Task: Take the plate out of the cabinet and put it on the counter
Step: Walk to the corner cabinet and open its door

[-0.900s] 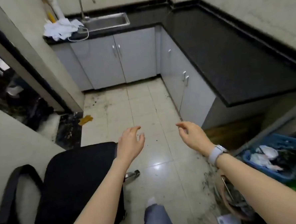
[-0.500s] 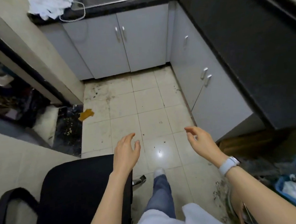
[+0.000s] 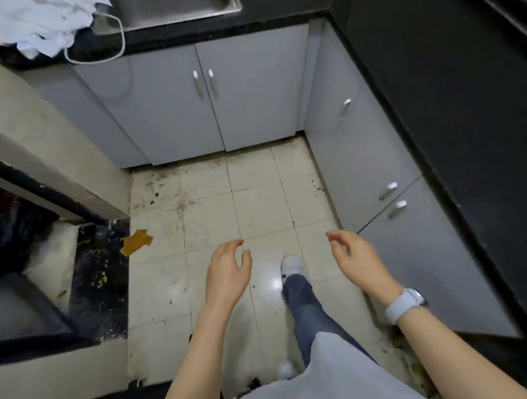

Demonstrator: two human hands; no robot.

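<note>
Grey cabinets [image 3: 249, 89] wrap a small tiled kitchen corner under a black desk [image 3: 453, 101], every door shut.

Both hands hang empty over the floor, fingers loosely curled and apart, touching nothing: the left hand [image 3: 228, 272] above the tiles, the right hand [image 3: 357, 263] nearer the right-hand doors, with a white watch [image 3: 406, 304] on its wrist. A shoe [image 3: 291, 264] is stepping forward between them.

No plate can be seen; I judge it sits behind one of the closed doors, and which one cannot be told from here.

Risks, as I judge them: the floor [image 3: 256, 206] is glossy in places and littered with dark specks, with a yellow scrap [image 3: 135, 241] off to the left, so a foot could slip while stepping in or carrying the plate back. The corner is tight, so a door swung open could strike a shin or crowd the stance. Opening the wrong door would cost time. A plate lifted low from a stoop could knock the desk edge on the way up. Near the sink [image 3: 176, 4], crumpled white bags [image 3: 44, 21] leave less room there; the right-hand stretch looks bare.

No brand, label or writing is readable anywhere.
</note>
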